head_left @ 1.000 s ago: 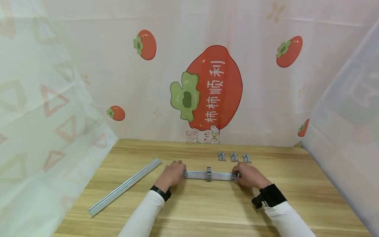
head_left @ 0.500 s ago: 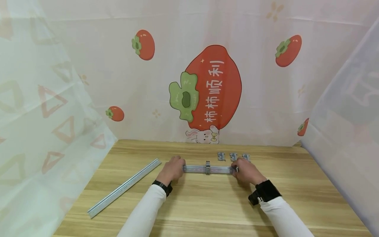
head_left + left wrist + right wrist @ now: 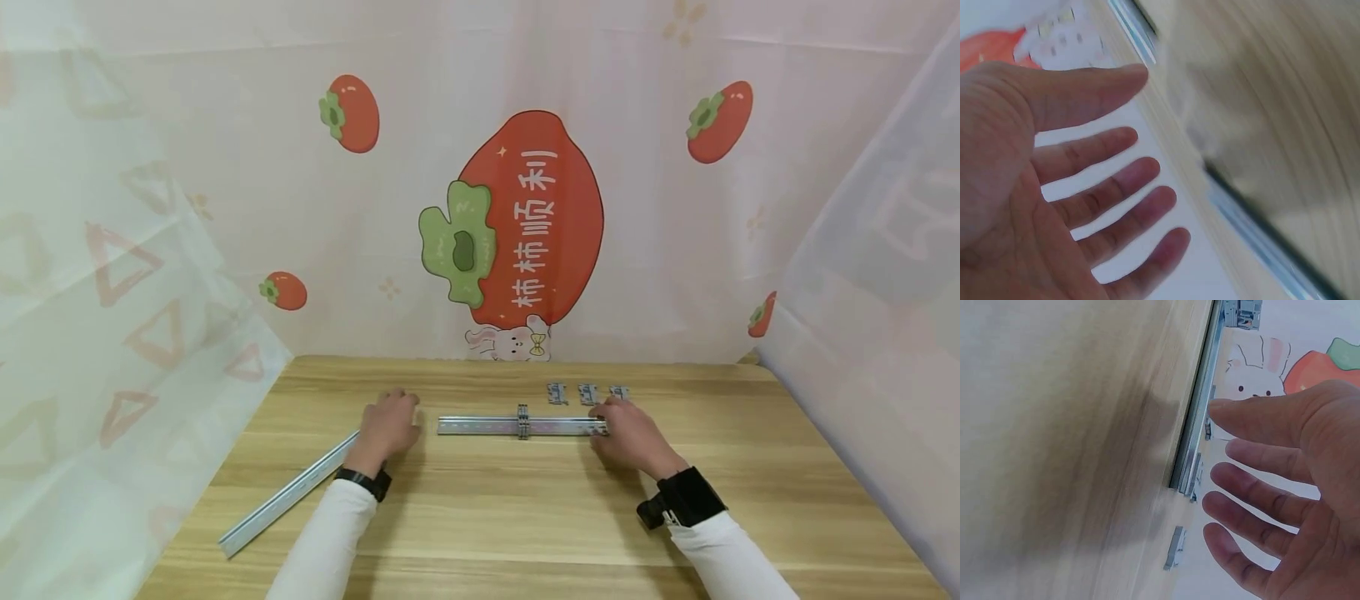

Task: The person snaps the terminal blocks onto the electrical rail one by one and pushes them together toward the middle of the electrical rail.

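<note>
A silver slotted rail (image 3: 480, 426) lies crosswise on the table, with a stack of grey modules (image 3: 522, 422) mounted near its middle. My right hand (image 3: 632, 435) is at the rail's right end; in the right wrist view its fingers are spread and hold nothing, beside the rail (image 3: 1196, 425). My left hand (image 3: 386, 429) is over the upper end of a second, slanted rail (image 3: 288, 495), with a gap between it and the crosswise rail. The left wrist view shows the left hand (image 3: 1085, 181) with fingers apart and empty, the slanted rail (image 3: 1260, 240) off its fingertips.
Three separate grey modules lie behind the crosswise rail: one at left (image 3: 557, 393), one in the middle (image 3: 588, 394), one at right (image 3: 618, 392), close to the right hand. A printed curtain (image 3: 645, 275) hangs behind the wooden table (image 3: 510, 517) and at both sides.
The crosswise rail has moved back toward the loose modules. My left hand has let go of its left end and moved left; my right hand has opened off the right end.
</note>
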`<state>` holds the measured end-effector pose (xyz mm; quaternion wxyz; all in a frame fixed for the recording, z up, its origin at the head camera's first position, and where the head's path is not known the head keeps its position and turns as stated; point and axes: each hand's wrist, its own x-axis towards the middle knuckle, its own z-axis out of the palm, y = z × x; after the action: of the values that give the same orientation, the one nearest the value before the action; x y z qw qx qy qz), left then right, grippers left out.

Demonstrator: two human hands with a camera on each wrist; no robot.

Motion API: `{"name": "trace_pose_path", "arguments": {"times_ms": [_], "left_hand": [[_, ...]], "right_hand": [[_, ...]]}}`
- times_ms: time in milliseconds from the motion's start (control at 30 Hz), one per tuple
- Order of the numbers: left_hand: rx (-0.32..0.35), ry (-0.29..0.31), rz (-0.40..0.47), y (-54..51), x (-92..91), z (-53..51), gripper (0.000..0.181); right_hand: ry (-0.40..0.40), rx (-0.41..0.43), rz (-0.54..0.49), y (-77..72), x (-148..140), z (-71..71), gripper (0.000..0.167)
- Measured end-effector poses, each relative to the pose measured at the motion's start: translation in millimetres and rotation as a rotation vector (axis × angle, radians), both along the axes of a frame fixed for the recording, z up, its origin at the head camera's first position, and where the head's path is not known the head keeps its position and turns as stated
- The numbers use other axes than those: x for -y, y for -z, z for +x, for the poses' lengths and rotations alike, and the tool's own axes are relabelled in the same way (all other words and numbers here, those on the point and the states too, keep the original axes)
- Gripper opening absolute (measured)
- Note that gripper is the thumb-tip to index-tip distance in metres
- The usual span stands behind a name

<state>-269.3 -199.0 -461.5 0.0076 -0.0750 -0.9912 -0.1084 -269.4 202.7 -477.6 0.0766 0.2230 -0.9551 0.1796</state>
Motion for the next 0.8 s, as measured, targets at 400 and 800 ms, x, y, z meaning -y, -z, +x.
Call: {"name": "trace_pose_path", "arguments": {"times_ms": [400, 800], "left_hand": [[0.207, -0.115, 0.067, -10.1, 78.3, 30.3, 0.028], [0.233, -0.077, 0.131, -12.4, 95.5, 37.7, 0.017]], "right_hand": [[0.017, 0.038, 0.006, -1.8, -11, 10.7, 0.03], [0.035, 0.073, -0.001, -1.0, -21, 10.8, 0.033]]}}
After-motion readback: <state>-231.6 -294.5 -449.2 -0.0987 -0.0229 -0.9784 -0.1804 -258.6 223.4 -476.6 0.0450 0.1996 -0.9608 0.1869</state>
